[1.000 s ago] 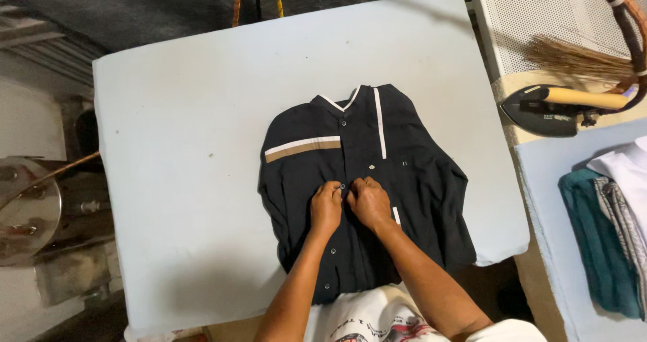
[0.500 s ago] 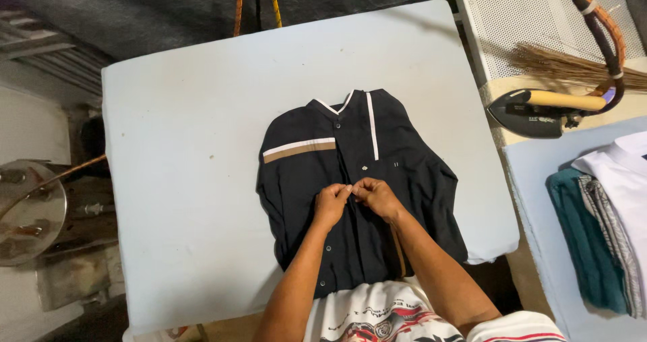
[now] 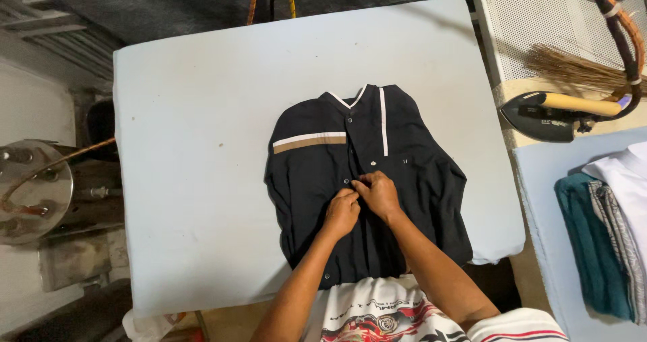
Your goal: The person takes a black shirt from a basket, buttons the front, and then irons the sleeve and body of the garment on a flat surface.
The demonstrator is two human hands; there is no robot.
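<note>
A dark shirt is laid flat, front up, on the pale blue counter and worked at its button placket.

The left hand and right hand are brought together at mid-chest, fingers pinched closed on the placket edges, seemingly so a button can be fastened. The garment is spread near the counter's front edge, within easy reach. An iron is parked aside on the right, and folded clothes are stacked apart.
</note>
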